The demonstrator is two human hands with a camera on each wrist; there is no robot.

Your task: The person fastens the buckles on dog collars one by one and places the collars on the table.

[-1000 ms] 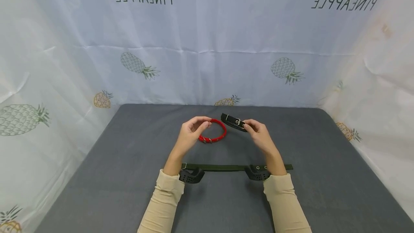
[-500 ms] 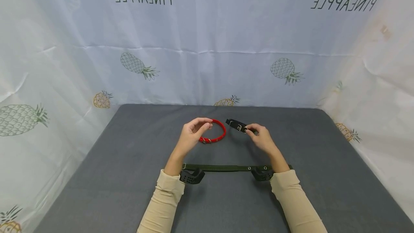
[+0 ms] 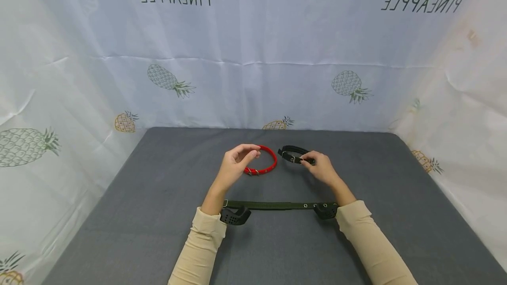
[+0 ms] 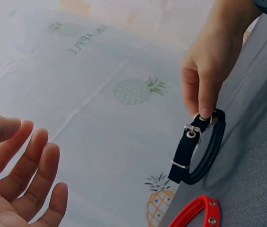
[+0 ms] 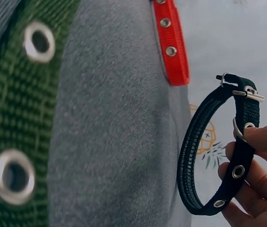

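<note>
Currently, black collar (image 4: 186, 147) pinched by right hand (image 3: 321, 170), toward far edge of worktop (image 3: 158, 179), left hand (image 3: 233, 165) released near red collar (image 3: 267, 170).

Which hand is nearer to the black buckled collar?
Right: the right hand pinches the black buckled collar between its fingers, while the left hand is apart from it, off to its left.

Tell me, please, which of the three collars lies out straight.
The green collar lies out straight; the red collar and the black collar each form a loop.
</note>
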